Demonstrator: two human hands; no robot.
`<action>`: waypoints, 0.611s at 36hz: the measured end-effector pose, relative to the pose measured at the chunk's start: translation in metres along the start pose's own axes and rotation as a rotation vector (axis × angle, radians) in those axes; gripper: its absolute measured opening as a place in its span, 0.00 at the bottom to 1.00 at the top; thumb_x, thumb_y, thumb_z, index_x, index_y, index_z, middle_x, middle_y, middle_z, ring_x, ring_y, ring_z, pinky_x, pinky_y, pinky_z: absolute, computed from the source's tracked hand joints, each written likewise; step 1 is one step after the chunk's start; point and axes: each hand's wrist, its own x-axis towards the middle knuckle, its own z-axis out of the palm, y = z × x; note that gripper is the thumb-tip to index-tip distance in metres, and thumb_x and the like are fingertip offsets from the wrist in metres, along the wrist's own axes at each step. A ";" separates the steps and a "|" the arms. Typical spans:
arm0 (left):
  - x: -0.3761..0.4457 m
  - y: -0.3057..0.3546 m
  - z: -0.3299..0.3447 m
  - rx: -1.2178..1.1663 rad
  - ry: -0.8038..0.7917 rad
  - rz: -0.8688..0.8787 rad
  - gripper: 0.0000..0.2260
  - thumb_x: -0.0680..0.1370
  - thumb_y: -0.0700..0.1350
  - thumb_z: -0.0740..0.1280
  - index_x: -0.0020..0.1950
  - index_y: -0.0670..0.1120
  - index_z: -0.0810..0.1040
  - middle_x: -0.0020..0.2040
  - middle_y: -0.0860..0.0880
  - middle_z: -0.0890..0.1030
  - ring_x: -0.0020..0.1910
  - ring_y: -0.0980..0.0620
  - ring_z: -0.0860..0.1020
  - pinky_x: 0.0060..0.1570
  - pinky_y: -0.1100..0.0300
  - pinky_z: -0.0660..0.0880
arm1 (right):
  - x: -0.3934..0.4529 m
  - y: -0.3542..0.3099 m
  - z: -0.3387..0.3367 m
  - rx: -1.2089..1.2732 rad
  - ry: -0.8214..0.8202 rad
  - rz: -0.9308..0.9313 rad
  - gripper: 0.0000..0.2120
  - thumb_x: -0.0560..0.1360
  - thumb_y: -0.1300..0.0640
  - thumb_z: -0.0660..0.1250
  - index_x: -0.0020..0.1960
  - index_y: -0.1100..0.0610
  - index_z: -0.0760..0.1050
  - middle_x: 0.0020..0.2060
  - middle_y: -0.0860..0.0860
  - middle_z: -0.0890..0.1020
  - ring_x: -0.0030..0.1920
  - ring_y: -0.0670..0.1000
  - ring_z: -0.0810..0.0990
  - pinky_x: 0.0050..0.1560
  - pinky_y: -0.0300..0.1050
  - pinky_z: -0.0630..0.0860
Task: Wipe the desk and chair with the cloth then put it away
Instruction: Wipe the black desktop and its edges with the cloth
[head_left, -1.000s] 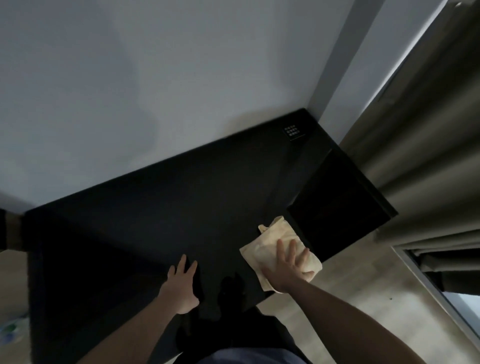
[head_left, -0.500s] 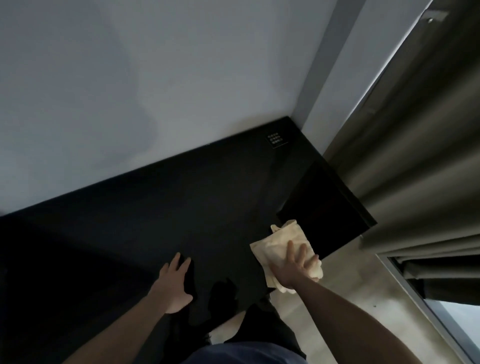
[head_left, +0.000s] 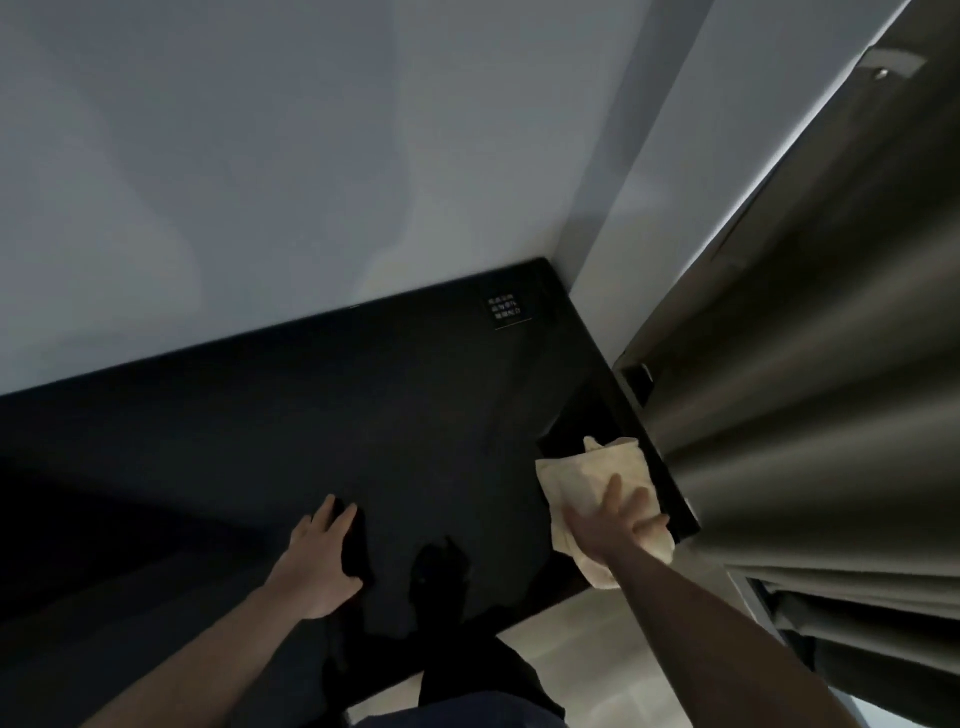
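A right hand (head_left: 618, 525) presses a crumpled cream cloth (head_left: 587, 478) flat-palmed onto a black matte desk's (head_left: 311, 415) right end; the left hand (head_left: 322, 561) rests open. Wiping seems underway; no chair visible, cloth not stowed.

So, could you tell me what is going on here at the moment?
A person is wiping a black desk with a pale cloth. The right hand presses flat on the cloth near the desk's right end, close to the front edge and beside a grey curtain. The left hand rests open on the desk near its front edge, holding nothing. No chair is in view, and the cloth is not yet put away.
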 end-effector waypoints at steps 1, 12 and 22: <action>0.002 0.005 0.001 -0.014 0.007 -0.005 0.46 0.77 0.53 0.73 0.84 0.52 0.44 0.83 0.50 0.38 0.82 0.40 0.44 0.78 0.46 0.59 | 0.008 0.001 -0.008 0.011 0.002 0.003 0.52 0.72 0.21 0.55 0.81 0.42 0.30 0.80 0.54 0.30 0.77 0.71 0.30 0.72 0.78 0.41; -0.006 0.003 0.003 -0.048 0.055 -0.089 0.48 0.74 0.55 0.72 0.84 0.50 0.43 0.83 0.47 0.40 0.82 0.38 0.45 0.79 0.49 0.54 | 0.039 -0.036 -0.053 0.052 0.071 0.047 0.47 0.78 0.28 0.57 0.82 0.45 0.32 0.81 0.57 0.33 0.77 0.74 0.33 0.73 0.78 0.45; -0.017 -0.014 0.006 0.141 0.012 -0.052 0.44 0.80 0.57 0.67 0.83 0.45 0.41 0.84 0.49 0.47 0.82 0.43 0.38 0.80 0.49 0.43 | 0.017 -0.062 -0.003 -0.094 0.062 -0.154 0.45 0.76 0.25 0.54 0.81 0.39 0.32 0.80 0.52 0.31 0.77 0.68 0.28 0.68 0.85 0.47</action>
